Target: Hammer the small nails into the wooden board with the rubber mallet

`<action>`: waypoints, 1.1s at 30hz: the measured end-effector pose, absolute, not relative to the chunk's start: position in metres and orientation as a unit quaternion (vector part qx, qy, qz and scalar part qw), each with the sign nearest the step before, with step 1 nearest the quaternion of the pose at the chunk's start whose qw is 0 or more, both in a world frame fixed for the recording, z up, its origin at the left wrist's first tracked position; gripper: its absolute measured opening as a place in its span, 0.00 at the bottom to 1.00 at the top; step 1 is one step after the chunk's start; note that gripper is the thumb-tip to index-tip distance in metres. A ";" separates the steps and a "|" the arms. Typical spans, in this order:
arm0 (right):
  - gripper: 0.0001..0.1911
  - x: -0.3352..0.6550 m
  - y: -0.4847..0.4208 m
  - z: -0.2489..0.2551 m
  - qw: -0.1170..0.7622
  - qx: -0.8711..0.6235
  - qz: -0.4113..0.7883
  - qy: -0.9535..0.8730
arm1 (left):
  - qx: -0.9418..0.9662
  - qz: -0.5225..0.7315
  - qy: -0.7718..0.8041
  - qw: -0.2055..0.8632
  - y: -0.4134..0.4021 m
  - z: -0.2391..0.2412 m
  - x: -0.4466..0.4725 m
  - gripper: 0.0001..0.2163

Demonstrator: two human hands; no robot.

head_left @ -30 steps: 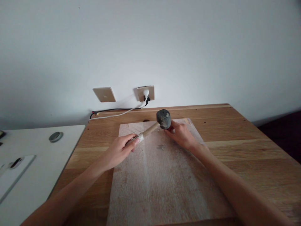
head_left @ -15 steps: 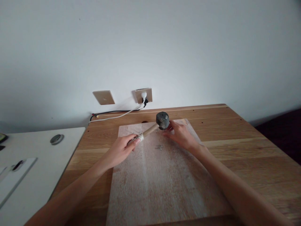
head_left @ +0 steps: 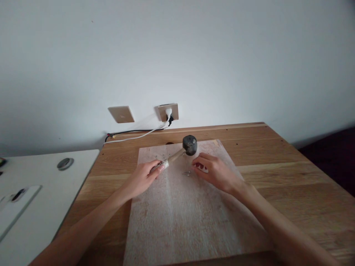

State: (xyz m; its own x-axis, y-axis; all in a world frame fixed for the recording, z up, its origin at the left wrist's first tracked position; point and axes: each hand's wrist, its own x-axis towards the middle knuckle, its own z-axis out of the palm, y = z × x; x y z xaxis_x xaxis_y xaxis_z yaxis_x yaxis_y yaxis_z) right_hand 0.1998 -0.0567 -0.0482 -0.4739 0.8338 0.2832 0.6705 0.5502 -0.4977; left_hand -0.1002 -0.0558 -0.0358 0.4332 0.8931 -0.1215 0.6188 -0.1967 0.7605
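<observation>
Right hand (head_left: 215,171) has left mallet (head_left: 189,144) head; no writing.

A board (head_left: 191,218) lies on the wooden table (head_left: 277,162), reaching from the table's near edge almost to its far edge. At the board's far edge rests a mallet (head_left: 183,149) — head toward the far side, handle running back and left into the left hand (head_left: 142,177). The right hand (head_left: 215,171) sits right of it, fingers over the board. Between the two hands, a few small nails (head_left: 186,173) lie on the board. Behind the table's far edge, two wall plates (head_left: 144,112) sit side by side — cables (head_left: 135,133) run along that edge. Left of the table stands a second table (head_left: 47,195).
</observation>
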 end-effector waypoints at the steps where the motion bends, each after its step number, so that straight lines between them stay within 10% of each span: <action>1: 0.05 0.195 -0.059 -0.048 0.240 -0.432 0.166 -0.853 | 0.749 0.181 0.503 0.391 -0.056 -0.036 -0.101 0.20; 33: 0.13 0.230 -0.012 -0.071 0.302 -0.511 0.082 -0.801 | 0.712 0.196 0.537 0.407 -0.061 -0.032 -0.122 0.21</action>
State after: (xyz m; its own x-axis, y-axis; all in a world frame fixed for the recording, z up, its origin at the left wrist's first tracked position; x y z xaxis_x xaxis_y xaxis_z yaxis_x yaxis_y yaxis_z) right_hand 0.2302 -0.0125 -0.0712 -0.2965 0.8671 0.4002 0.7686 0.4654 -0.4390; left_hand -0.1220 -0.0609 -0.0322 0.3467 0.9247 -0.1573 0.6048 -0.0922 0.7910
